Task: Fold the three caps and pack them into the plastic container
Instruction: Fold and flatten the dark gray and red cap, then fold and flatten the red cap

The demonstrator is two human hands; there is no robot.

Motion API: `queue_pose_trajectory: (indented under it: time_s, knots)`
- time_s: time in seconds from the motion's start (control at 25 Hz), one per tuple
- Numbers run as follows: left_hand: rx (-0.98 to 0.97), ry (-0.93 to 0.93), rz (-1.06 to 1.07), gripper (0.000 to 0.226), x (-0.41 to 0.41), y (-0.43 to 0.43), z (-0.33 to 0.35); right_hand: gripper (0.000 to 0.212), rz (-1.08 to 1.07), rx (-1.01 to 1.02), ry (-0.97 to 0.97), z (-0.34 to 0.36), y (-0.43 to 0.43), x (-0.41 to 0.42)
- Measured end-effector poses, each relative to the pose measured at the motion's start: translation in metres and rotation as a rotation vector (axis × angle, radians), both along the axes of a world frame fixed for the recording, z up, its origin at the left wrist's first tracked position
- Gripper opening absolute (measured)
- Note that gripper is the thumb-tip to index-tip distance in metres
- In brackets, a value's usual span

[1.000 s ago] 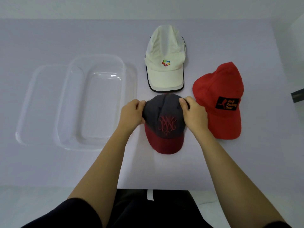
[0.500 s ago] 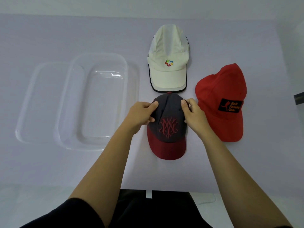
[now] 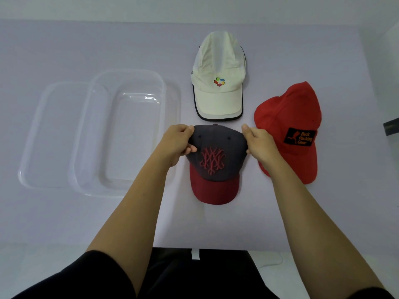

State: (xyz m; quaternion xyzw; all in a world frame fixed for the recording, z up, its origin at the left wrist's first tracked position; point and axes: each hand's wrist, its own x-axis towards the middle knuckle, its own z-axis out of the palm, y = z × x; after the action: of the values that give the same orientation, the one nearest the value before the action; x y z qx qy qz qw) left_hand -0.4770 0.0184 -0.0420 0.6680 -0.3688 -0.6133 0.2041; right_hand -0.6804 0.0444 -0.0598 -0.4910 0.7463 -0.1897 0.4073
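Note:
A dark grey cap (image 3: 216, 160) with a red brim and red embroidery lies in front of me, brim toward me. My left hand (image 3: 178, 143) pinches the left side of its crown and my right hand (image 3: 260, 143) pinches the right side. A cream cap (image 3: 219, 83) with a coloured logo lies just beyond it. A red cap (image 3: 291, 117) with a black patch lies to the right, partly behind my right hand. A clear plastic container (image 3: 121, 134) stands to the left, with nothing in it.
A clear lid (image 3: 49, 134) lies partly under the container's left side. The pale purple table (image 3: 86, 223) ends close to my body. A dark object (image 3: 391, 126) shows at the right edge.
My two hands have moved apart along the grey cap's crown, widening it and flattening the back. The other caps and the container have not moved.

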Motion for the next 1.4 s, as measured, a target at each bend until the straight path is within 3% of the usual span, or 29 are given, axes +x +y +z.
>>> queue_pose_trajectory:
  time_s: [0.16,0.28,0.36,0.44,0.52,0.64,0.72,0.88,1.0,1.12,1.28,1.4]
  knots:
    - [-0.054,-0.069,0.011,0.027,-0.003,-0.002,0.000,0.042,-0.029,0.048,-0.184,-0.004,-0.001,0.005]
    - [-0.074,-0.166,-0.063,0.031,-0.004,-0.002,-0.002,0.042,0.105,0.022,-0.068,-0.008,-0.002,0.008]
    - [-0.123,-0.329,-0.163,0.037,-0.004,-0.002,-0.001,0.039,0.142,-0.018,0.060,-0.009,-0.003,0.009]
    - [-0.273,-0.609,-0.306,0.044,-0.001,-0.003,0.009,0.035,0.162,-0.103,0.161,-0.002,0.002,0.008]
    - [-0.480,-0.800,-0.293,0.046,0.003,-0.006,0.026,0.027,0.131,-0.335,0.159,0.015,0.016,-0.003]
    - [-0.710,-0.704,-0.213,0.040,-0.010,-0.005,0.056,0.018,0.012,-0.682,0.225,0.032,0.050,-0.045]
    - [-0.758,-0.546,-0.208,0.037,-0.037,0.006,0.061,0.025,-0.052,-0.682,0.335,0.022,0.070,-0.083]
    - [-0.732,-0.401,-0.522,0.031,-0.110,0.046,0.019,0.081,0.117,-0.152,0.264,-0.018,0.095,-0.138]
    - [-0.511,-0.379,-0.784,0.077,-0.150,0.075,-0.029,0.099,0.299,0.010,0.212,-0.041,0.101,-0.152]
    - [-0.517,-0.491,-0.837,0.103,-0.183,0.097,-0.062,0.095,0.264,-0.134,0.316,-0.054,0.108,-0.148]
    - [-0.566,-0.612,-0.763,0.078,-0.201,0.117,-0.082,0.074,0.202,-0.319,0.491,-0.065,0.124,-0.132]
    - [-0.726,-0.654,-0.731,0.069,-0.207,0.124,-0.091,0.066,0.102,-0.323,0.535,-0.074,0.118,-0.145]
